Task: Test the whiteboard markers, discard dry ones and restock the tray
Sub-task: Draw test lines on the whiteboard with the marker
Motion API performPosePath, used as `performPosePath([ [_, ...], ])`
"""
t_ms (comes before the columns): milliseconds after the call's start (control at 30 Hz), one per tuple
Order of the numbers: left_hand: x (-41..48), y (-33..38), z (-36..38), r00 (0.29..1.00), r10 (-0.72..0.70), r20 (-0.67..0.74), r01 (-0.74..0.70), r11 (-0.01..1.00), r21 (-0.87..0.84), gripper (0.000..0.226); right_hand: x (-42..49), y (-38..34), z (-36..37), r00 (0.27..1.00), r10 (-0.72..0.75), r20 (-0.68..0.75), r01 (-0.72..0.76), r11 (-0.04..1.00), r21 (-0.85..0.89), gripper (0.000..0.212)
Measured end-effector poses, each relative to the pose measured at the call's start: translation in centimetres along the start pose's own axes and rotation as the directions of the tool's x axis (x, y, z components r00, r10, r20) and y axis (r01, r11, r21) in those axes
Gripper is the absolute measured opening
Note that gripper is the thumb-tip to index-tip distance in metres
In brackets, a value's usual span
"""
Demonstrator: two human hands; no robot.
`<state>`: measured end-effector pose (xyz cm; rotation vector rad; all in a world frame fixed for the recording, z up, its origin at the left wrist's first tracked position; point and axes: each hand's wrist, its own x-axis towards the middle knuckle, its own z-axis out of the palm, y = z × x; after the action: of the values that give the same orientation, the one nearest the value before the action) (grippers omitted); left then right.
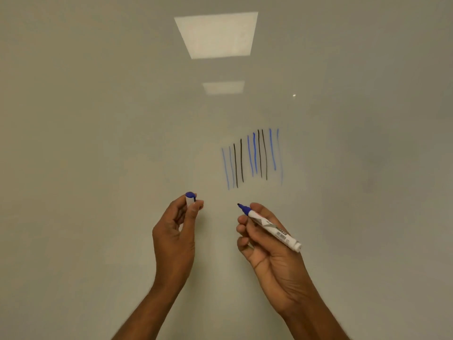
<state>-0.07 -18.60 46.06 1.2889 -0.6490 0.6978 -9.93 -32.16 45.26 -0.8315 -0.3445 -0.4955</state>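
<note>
A whiteboard (pixel 98 119) fills the head view. My right hand (pixel 267 251) holds an uncapped blue marker (pixel 274 229) with a white barrel, its tip pointing up and left, a little off the board. My left hand (pixel 175 236) grips the marker's cap (pixel 190 198), white with a blue end, between thumb and fingers. Several vertical test strokes (pixel 252 158), some blue and some black, stand on the board above and right of the hands; the outer blue ones look faint.
Two bright ceiling-light reflections (pixel 217 35) show on the upper board. No tray and no other markers are in view.
</note>
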Motion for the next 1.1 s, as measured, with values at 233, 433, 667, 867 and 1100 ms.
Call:
performPosePath([
  [233,4.3,-3.3,0.3,0.924,0.373,0.082,-0.378,0.862,0.338,0.035,4.6,-0.1,3.6,0.910,-0.414,0.023,0.337,0.705,-0.625,0.034],
  [433,7.7,-5.7,1.1,0.806,0.567,0.169,-0.576,0.683,0.449,0.031,8.2,1.1,3.4,0.775,-0.619,0.128,0.469,0.426,-0.774,0.031],
  [667,9.4,-7.2,1.9,0.738,0.639,0.217,-0.635,0.550,0.542,0.043,11.1,1.8,3.3,0.578,-0.752,0.316,0.547,0.070,-0.834,0.024],
  [867,9.9,-8.0,2.3,0.683,0.709,0.176,-0.663,0.501,0.557,0.034,12.4,1.8,3.8,0.545,-0.759,0.357,0.593,0.048,-0.804,0.042],
  [1100,10.1,-8.3,2.3,0.659,0.735,0.162,-0.674,0.481,0.560,0.034,12.3,3.2,2.0,0.489,-0.773,0.404,0.589,-0.049,-0.807,0.038],
])
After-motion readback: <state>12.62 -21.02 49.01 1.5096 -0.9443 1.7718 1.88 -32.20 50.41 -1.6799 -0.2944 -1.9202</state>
